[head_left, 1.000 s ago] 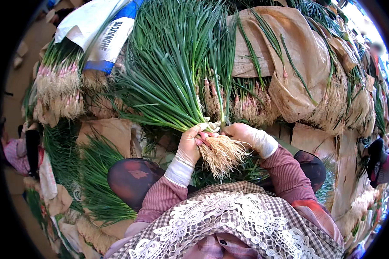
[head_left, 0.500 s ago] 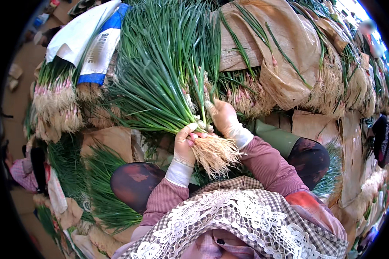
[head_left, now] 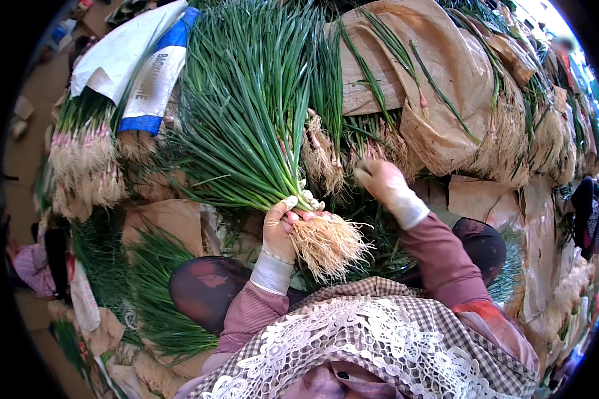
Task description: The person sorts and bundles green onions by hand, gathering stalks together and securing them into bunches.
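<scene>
My left hand (head_left: pixel 281 226) grips a bunch of green onions (head_left: pixel 243 113) just above its pale roots. The long green leaves fan up and to the left; pink and white bulbs show beside the thumb, and the roots (head_left: pixel 327 249) hang over my lap. To the right, my gloved right hand (head_left: pixel 385 187) is apart from the bunch, its fingers curled together. Whatever it may hold is hidden. Just beyond it lie the roots and bulbs of other green onions (head_left: pixel 379 141) under brown cloth.
A brown cloth (head_left: pixel 439 86) covers much of the heap ahead, with loose stalks on it. White and blue sacking (head_left: pixel 154 80) lies over onions at far left. More green onions (head_left: pixel 166 286) lie beside my left knee (head_left: pixel 209 289). Another person's pink sleeve (head_left: pixel 34 269) shows at the left.
My right hand has left the bulbs of the bunch and moved right and slightly down. My left hand keeps its grip, nearly in place.
</scene>
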The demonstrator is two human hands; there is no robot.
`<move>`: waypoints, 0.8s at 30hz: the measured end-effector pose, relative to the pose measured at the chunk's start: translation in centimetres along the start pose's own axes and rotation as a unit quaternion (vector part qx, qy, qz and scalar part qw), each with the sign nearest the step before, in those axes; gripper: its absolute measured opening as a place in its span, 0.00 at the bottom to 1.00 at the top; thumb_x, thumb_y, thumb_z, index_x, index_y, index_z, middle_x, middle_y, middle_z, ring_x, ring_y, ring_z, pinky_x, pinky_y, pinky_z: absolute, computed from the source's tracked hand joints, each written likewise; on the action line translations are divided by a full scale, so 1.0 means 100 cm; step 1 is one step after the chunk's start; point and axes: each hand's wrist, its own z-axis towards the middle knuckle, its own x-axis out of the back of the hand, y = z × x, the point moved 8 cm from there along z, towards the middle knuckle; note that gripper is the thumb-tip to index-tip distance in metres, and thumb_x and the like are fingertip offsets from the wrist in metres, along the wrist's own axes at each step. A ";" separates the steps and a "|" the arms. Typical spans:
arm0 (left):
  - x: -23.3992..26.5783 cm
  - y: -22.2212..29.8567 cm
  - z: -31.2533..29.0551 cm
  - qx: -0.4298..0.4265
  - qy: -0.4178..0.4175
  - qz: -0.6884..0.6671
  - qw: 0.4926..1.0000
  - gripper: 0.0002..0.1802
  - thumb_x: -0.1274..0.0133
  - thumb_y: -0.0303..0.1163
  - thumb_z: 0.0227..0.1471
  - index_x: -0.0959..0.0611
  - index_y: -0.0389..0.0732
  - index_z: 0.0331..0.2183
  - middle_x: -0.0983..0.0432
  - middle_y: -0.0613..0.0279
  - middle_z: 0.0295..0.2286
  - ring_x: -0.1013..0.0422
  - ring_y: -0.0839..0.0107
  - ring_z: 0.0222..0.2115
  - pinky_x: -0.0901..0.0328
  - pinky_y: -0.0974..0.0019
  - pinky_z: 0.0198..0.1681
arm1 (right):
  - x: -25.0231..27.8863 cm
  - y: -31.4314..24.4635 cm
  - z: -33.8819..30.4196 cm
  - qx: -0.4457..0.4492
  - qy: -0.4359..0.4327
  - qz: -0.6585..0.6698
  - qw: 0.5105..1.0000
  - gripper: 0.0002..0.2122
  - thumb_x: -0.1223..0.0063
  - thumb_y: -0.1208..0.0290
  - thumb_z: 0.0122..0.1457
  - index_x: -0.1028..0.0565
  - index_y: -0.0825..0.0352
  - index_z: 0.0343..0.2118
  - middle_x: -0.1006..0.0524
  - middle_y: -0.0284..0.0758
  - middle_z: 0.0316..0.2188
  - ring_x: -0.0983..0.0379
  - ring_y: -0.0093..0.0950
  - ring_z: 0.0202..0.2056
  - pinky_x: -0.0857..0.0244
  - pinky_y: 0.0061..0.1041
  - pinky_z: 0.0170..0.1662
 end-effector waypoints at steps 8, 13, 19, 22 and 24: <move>-0.051 0.058 -0.021 -0.103 -0.171 -0.004 0.980 0.22 0.54 0.33 0.46 0.34 0.36 0.44 0.36 0.63 0.27 0.37 0.69 0.30 0.40 0.58 0.41 | 0.011 -0.032 0.073 0.000 -0.019 0.407 0.913 0.20 0.44 0.64 0.49 0.31 0.69 0.43 0.26 0.38 0.33 0.29 0.30 0.36 0.33 0.27 0.42; -0.020 0.038 -0.003 -0.034 -0.024 -0.031 0.999 0.17 0.56 0.33 0.46 0.27 0.37 0.39 0.30 0.57 0.28 0.33 0.58 0.33 0.36 0.47 0.42 | 0.074 0.017 0.091 0.011 -0.010 -0.002 1.000 0.11 0.51 0.69 0.55 0.29 0.67 0.39 0.26 0.33 0.27 0.29 0.22 0.27 0.33 0.22 0.28; 0.001 0.025 0.002 -0.023 0.064 0.002 0.998 0.16 0.57 0.34 0.46 0.26 0.38 0.37 0.28 0.55 0.29 0.31 0.57 0.33 0.38 0.44 0.42 | 0.148 0.024 0.052 -0.125 0.204 -0.002 0.971 0.15 0.50 0.64 0.51 0.30 0.60 0.43 0.25 0.41 0.33 0.28 0.39 0.37 0.36 0.34 0.41; -0.014 0.029 -0.003 -0.039 -0.029 -0.022 0.999 0.17 0.57 0.33 0.47 0.27 0.38 0.39 0.29 0.57 0.29 0.31 0.58 0.33 0.38 0.45 0.42 | 0.152 -0.007 0.046 -0.082 0.264 -0.212 0.937 0.13 0.50 0.64 0.50 0.32 0.60 0.39 0.27 0.40 0.34 0.30 0.37 0.39 0.36 0.33 0.42; -0.014 0.029 -0.005 -0.034 -0.046 0.009 0.998 0.19 0.57 0.34 0.47 0.28 0.38 0.42 0.29 0.57 0.30 0.31 0.58 0.34 0.37 0.45 0.41 | 0.145 -0.042 0.041 0.051 0.372 -0.274 0.886 0.10 0.50 0.65 0.50 0.32 0.60 0.35 0.29 0.38 0.32 0.30 0.35 0.35 0.35 0.33 0.39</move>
